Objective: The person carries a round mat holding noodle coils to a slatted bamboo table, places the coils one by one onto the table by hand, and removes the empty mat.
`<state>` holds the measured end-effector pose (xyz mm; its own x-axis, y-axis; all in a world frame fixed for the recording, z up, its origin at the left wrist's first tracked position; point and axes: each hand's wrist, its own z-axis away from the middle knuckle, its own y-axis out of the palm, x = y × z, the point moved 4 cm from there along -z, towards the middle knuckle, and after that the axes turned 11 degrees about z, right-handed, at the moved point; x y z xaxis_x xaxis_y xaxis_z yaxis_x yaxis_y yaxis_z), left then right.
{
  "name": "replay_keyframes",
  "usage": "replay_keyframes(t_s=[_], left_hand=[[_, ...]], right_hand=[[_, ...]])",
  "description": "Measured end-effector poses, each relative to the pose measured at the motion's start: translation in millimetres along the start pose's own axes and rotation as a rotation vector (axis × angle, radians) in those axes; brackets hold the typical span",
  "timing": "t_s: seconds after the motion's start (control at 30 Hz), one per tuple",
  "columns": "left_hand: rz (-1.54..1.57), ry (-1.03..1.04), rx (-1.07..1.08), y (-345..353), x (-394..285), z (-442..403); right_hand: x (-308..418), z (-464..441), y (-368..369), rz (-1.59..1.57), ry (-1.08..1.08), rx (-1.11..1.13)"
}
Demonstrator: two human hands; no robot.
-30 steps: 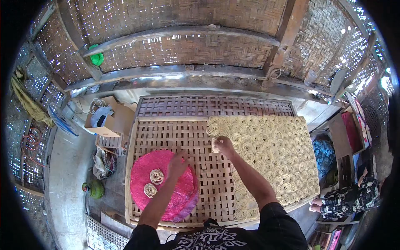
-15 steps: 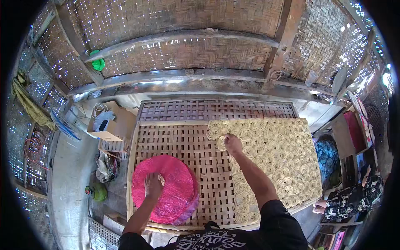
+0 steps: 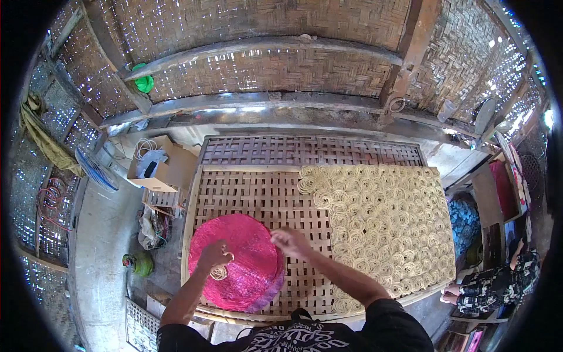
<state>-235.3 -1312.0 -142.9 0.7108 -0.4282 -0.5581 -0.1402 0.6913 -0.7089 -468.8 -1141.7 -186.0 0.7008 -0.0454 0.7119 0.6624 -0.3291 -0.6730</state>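
My left hand (image 3: 214, 256) is closed on a thin loop of pale yellow noodle strands (image 3: 219, 272), which hangs below the fingers over the round pink mound (image 3: 246, 246). My right hand (image 3: 291, 242) is just past the mound's right edge, fingers partly extended and somewhat blurred; I see nothing in it. To its right, many coiled noodle nests (image 3: 387, 229) lie in close rows on a woven bamboo rack (image 3: 252, 190). A coil at the left end of the top row sits a little out from the block.
A cardboard box (image 3: 170, 167) and a blue fan (image 3: 95, 169) stand to the left, with a green gas cylinder (image 3: 139, 263) lower down. Another person's patterned clothing (image 3: 498, 281) shows at right. A woven wall (image 3: 264, 76) with wooden beams rises behind the rack.
My right hand has come back from the noodle nests towards the pink mound, leaving a coil at the block's left edge. My left hand has lifted slightly with strands dangling from it.
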Motion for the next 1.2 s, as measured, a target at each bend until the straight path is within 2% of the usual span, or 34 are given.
replay_keyframes(t_s=[0.03, 0.13, 0.17, 0.2, 0.27, 0.37, 0.47, 0.5, 0.6, 0.63, 0.73, 0.83, 0.93, 0.97, 1.03, 1.13, 1.2], left_hand=[[0.058, 0.036, -0.019, -2, -7, -4], [0.191, 0.074, -0.058, -11, -70, -12], [0.247, 0.143, -0.117, -11, -102, -14], [0.305, 0.211, -0.174, -5, -129, -15], [0.385, 0.249, -0.134, 26, -154, -30], [0.072, 0.895, -0.338, 64, -178, -52], [0.451, 0.676, -0.414, 87, -173, -95], [0.638, 0.429, -0.329, 93, -168, -111], [1.283, -0.047, 0.190, 134, -147, -185], [1.131, 0.135, 0.118, 132, -152, -190], [1.159, 0.091, -0.020, 131, -160, -197], [1.030, 0.024, -0.096, 142, -157, -211], [0.937, -0.023, -0.226, 165, -145, -231], [0.879, 0.039, -0.320, 171, -144, -238], [0.753, 0.161, -0.509, 172, -148, -242], [0.821, 0.223, -0.473, 171, -155, -240], [0.592, 0.177, -0.508, 155, -163, -217]], right_hand=[[15, 2, 16, -0.295, 0.196, 0.210], [44, 4, 12, -0.965, 0.758, 0.302], [48, -1, 3, -1.081, 0.888, 0.310], [47, -6, -7, -1.166, 0.913, 0.243], [39, -12, -30, -1.325, 0.952, 0.094], [-23, -18, -44, -1.006, 0.917, -0.124], [-49, -17, -70, -0.809, 0.816, -0.279], [-69, -19, -69, -0.825, 0.773, -0.268], [-103, -29, -71, -0.867, 0.710, -0.296], [-111, -30, -75, -0.828, 0.703, -0.266], [-142, -41, -65, -0.533, 0.513, -0.306], [-143, -42, -79, 0.149, 0.571, -0.274], [-137, -45, -87, 0.310, 0.629, -0.184], [-137, -47, -84, 0.392, 0.513, -0.286], [-140, -53, -86, 0.409, 0.549, -0.269], [-148, -54, -85, 0.494, 0.525, -0.276], [-145, -49, -87, 0.527, 0.508, -0.308]])
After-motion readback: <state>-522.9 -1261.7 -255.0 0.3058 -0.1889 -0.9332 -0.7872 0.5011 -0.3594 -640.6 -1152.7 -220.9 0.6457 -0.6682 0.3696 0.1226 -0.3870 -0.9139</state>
